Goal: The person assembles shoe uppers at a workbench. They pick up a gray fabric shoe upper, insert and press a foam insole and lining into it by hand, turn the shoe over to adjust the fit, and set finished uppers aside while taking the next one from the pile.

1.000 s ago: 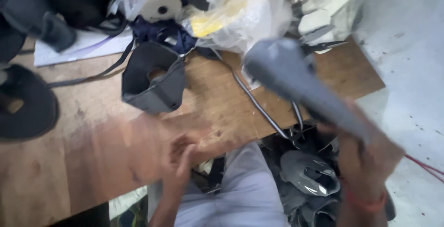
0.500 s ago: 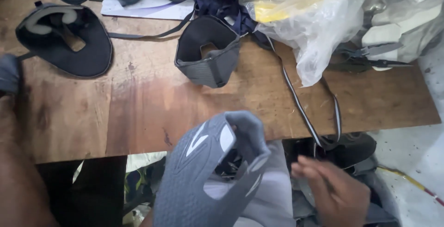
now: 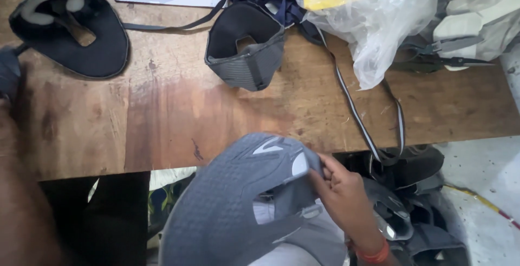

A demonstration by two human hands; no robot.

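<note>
Right hand (image 3: 341,190) pinches grey upper (image 3: 233,206) below counter (image 3: 162,119) edge; left hand unseen, grip unknowable. Best pinch near edge, keep mesh flat.

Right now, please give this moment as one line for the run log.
right hand: pinches grey shoe upper | left hand: not visible | wooden table: second grey upper, black upper, plastic bag
</note>
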